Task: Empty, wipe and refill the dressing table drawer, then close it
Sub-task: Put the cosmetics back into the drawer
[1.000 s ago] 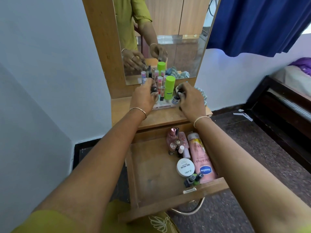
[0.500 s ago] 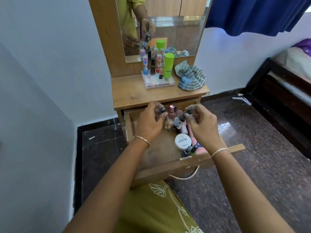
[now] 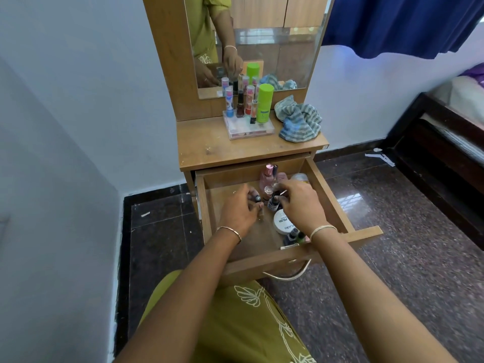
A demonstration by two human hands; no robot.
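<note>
Wooden and pulled far out below the worktop (image 3: 222,145), the drawer (image 3: 262,264) is holding its cosmetics along the right side: a pink bottle (image 3: 267,175) at the back, a white round tub (image 3: 284,222) in the middle, small dark bottles (image 3: 294,235) by the front wall. Both hands are reaching down into it, forearms stretched forward, palms down. The left hand (image 3: 239,209) is curling its fingers (image 3: 251,205) round a dark-capped little bottle (image 3: 256,198) over the left half of the drawer floor. The right hand (image 3: 301,203) is pinching another small bottle (image 3: 272,203) between thumb and fingertips, just behind the tub. A striped cloth (image 3: 300,121) and a green bottle (image 3: 265,103) are sitting on the worktop.
</note>
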